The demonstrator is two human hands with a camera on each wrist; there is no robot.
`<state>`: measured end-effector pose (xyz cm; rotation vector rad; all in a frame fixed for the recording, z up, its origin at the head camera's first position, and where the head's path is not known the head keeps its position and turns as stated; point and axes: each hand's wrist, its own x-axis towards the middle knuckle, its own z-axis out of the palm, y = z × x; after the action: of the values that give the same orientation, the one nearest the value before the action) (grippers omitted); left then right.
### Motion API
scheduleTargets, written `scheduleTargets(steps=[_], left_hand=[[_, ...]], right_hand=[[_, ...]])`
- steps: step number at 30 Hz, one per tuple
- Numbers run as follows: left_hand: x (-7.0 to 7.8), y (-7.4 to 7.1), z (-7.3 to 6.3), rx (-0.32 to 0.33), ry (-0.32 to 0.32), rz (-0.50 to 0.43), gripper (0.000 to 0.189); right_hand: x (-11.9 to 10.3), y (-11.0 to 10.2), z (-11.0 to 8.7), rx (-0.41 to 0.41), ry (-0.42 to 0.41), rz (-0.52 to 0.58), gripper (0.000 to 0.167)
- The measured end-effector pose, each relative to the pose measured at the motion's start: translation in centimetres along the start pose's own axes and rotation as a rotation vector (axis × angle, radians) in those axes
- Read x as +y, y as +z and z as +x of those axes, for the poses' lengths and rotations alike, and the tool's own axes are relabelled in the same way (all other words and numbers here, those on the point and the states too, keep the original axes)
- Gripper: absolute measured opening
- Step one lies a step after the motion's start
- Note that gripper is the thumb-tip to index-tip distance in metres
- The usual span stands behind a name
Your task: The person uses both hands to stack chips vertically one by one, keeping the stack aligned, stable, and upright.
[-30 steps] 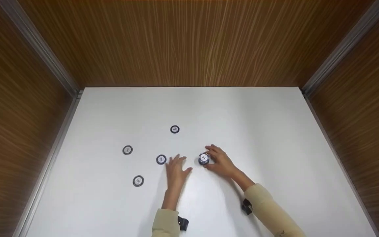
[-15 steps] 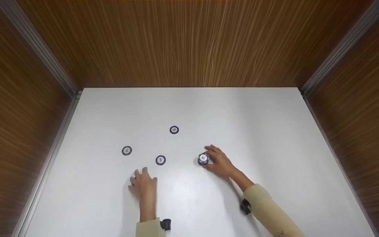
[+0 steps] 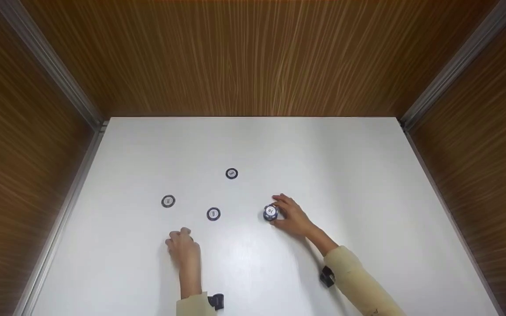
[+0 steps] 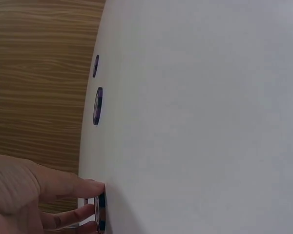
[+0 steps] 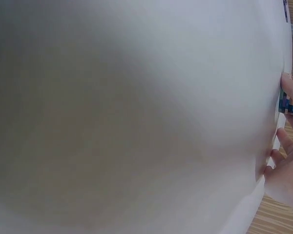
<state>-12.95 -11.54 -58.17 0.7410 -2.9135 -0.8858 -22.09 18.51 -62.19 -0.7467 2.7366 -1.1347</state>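
Note:
My left hand is low on the left of the white table in the head view, its fingers curled down. The left wrist view shows its thumb and fingers gripping a poker chip by the rim, the chip at the tabletop. From the right side, my right hand holds a short stack of poker chips between thumb and fingers. A white "10" label faces up on the stack. In the right wrist view the edge of that stack shows, with fingers partly covering it.
Three loose poker chips lie flat: one beyond the left hand, a dark blue chip between the hands, and a black-rimmed chip farther back. Wood-grain panels border the white table at the back and both sides.
My left hand has moved left and toward me, onto the nearest loose chip, and its fingers have closed round it. The right hand stays at the stack.

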Motion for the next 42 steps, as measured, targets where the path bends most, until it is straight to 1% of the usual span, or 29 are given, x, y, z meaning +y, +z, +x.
scheduleTargets(steps=[3, 6, 10, 13, 17, 19, 26, 30, 35, 38, 42], left_hand=[[-0.1, 0.0, 0.2, -0.010, -0.006, -0.032, 0.026], [-0.3, 0.1, 0.3, -0.006, -0.010, -0.052, 0.025], [-0.4, 0.3, 0.4, -0.004, -0.036, -0.086, 0.026], [-0.3, 0.5, 0.4, -0.009, -0.065, -0.125, 0.026], [0.0, 0.4, 0.4, 0.004, -0.077, -0.192, 0.026], [0.1, 0.2, 0.4, 0.009, -0.072, -0.219, 0.025], [0.3, 0.0, 0.4, -0.015, -0.069, -0.271, 0.021], [0.5, -0.4, 0.5, -0.005, -0.039, -0.298, 0.015], [0.4, -0.6, 0.7, 0.002, 0.003, -0.318, 0.009], [0.4, -0.6, 0.7, -0.010, -0.005, -0.322, 0.011], [0.5, -0.6, 0.7, -0.047, -0.034, -0.340, 0.018]], right_hand=[[0.1, 0.1, 0.0, 0.006, 0.002, -0.008, 0.044], [0.2, 0.2, 0.0, 0.014, 0.000, -0.013, 0.045], [0.2, 0.3, -0.1, 0.018, -0.011, -0.014, 0.046], [0.2, 0.3, -0.2, 0.022, -0.027, -0.013, 0.046], [0.1, 0.2, -0.1, 0.028, -0.026, -0.012, 0.047], [0.1, 0.2, -0.1, 0.026, -0.023, -0.015, 0.047], [0.0, 0.1, -0.1, 0.010, -0.036, -0.018, 0.044], [0.1, 0.1, -0.1, 0.009, -0.032, -0.011, 0.043], [0.2, 0.2, -0.1, 0.022, -0.050, -0.004, 0.045], [0.2, 0.2, -0.1, 0.032, -0.067, -0.004, 0.044], [0.2, 0.3, -0.1, 0.037, -0.072, -0.006, 0.044]])
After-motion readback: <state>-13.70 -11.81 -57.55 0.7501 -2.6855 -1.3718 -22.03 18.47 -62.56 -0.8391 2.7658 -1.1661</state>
